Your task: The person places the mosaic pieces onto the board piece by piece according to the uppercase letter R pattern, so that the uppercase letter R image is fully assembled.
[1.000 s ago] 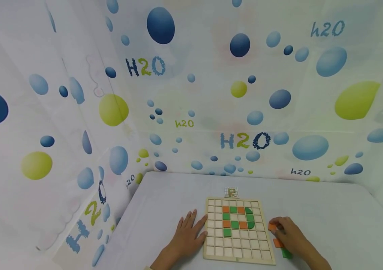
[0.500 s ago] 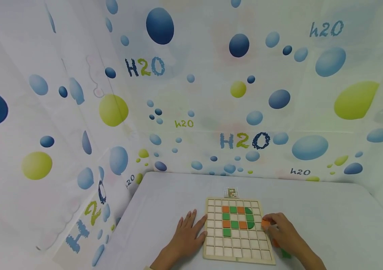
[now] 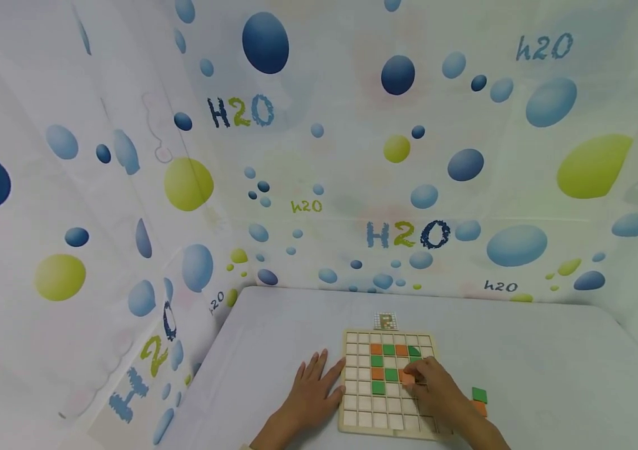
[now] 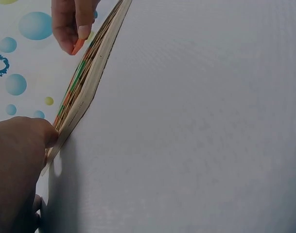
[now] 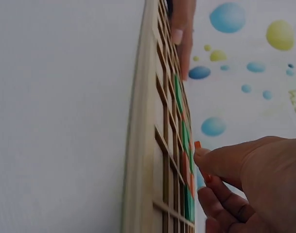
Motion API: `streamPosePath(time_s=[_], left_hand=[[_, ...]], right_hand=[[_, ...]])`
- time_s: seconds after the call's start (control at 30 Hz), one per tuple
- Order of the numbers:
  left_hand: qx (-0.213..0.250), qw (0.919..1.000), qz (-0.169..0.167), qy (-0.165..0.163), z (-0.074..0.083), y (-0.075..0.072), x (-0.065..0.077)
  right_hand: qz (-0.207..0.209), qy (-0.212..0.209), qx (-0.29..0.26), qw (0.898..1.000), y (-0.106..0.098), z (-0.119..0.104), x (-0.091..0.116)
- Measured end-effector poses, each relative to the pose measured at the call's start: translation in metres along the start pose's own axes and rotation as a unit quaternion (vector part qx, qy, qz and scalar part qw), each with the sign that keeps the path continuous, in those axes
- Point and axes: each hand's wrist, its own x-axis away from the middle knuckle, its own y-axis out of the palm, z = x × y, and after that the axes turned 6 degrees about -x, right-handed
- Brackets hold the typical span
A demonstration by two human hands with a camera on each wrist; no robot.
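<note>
A square wooden grid board (image 3: 363,417) lies on the table, with orange and green tiles set in some of its cells in a P-like pattern. My right hand (image 3: 437,390) is over the board's right half and pinches an orange tile (image 4: 78,46) between thumb and fingers. In the right wrist view the same tile's edge (image 5: 197,144) shows just past the thumb tip, above the grid. My left hand (image 3: 313,392) lies with fingers spread along the board's left edge, its thumb and forefinger touching the frame. The right hand covers some of the cells and tiles beneath it.
Right of the board, beside my right forearm, lie a loose green tile (image 3: 479,395) and an orange one (image 3: 481,409), partly hidden. A small card (image 3: 385,321) with a gridded pattern sits behind the board's far edge. A printed curtain (image 3: 319,156) surrounds the white table.
My right hand has carried an orange tile left from the loose tiles beside the board to over its right half. The left hand has stayed at the board's edge.
</note>
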Motion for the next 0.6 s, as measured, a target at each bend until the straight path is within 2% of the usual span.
streamPosePath(time_s=[0.17, 0.27, 0.4, 0.6], left_hand=[[0.021, 0.9998, 0.004, 0.007, 0.001, -0.001, 0.001], [0.022, 0.9997, 0.002, 0.006, 0.001, -0.001, 0.001], [0.011, 0.9999, -0.005, -0.001, 0.001, -0.002, 0.0], [0.003, 0.9999, -0.011, -0.005, 0.002, -0.003, 0.001]], right_hand=[[0.009, -0.03, 0.049, 0.998, 0.015, -0.008, -0.004], [-0.003, -0.046, 0.069, 0.997, 0.02, -0.01, -0.004], [-0.011, -0.066, 0.068, 0.995, 0.024, -0.012, -0.004], [-0.016, -0.065, 0.06, 0.996, 0.026, -0.013, -0.001]])
